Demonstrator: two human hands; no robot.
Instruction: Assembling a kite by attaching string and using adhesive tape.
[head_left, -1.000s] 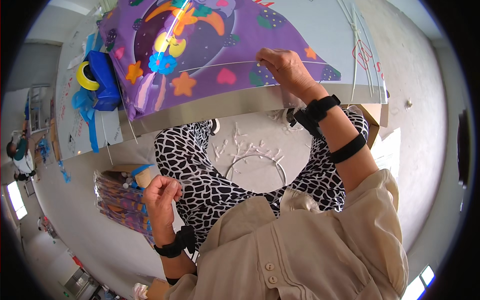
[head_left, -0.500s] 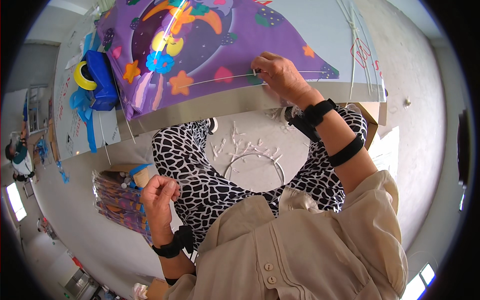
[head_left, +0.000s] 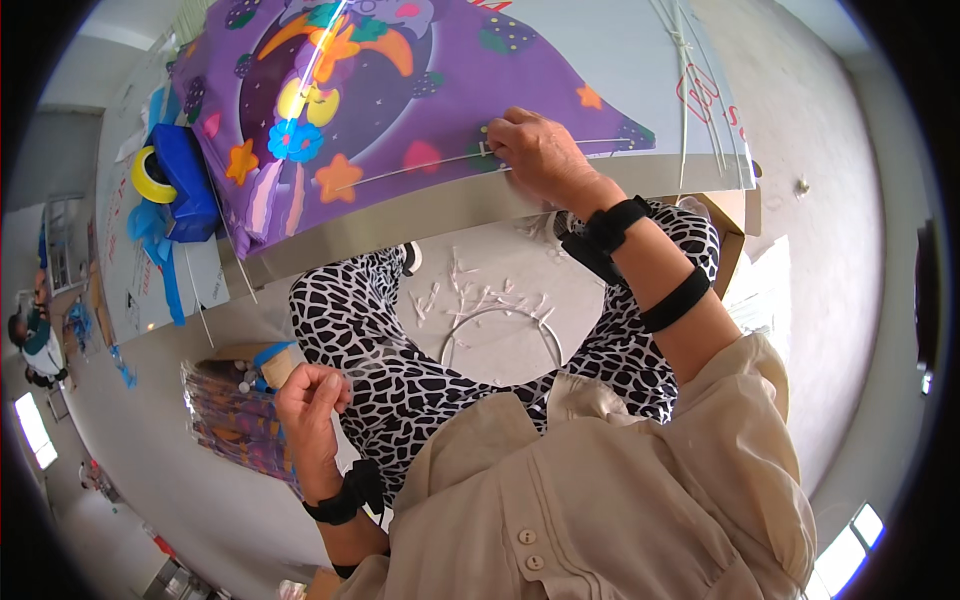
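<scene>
A purple sheet shaped like a kite [head_left: 380,190], printed with stars, hearts and a moon, lies on the table. A thin white rod or cord [head_left: 400,172] runs along its near part. My right hand [head_left: 540,155] is closed over this line near a small white piece [head_left: 484,149]; what its fingertips grip is hidden. My left hand [head_left: 312,405] hovers by my left thigh, away from the sheet. Its fingers are curled, thumb against them, and I cannot make out anything in them.
A blue tape dispenser [head_left: 190,190] with yellow tape stands at the table's left. White cords [head_left: 690,90] lie at the right. Below left is a box beside a stack of packaged purple sheets [head_left: 232,415]. White scraps [head_left: 485,297] and a white hoop [head_left: 500,312] lie between my feet.
The whole view has shifted a little, so the table and sheet appear farther left. My right hand stays at the white line; a small dark bit at its fingertips no longer shows. My left hand stays closed.
</scene>
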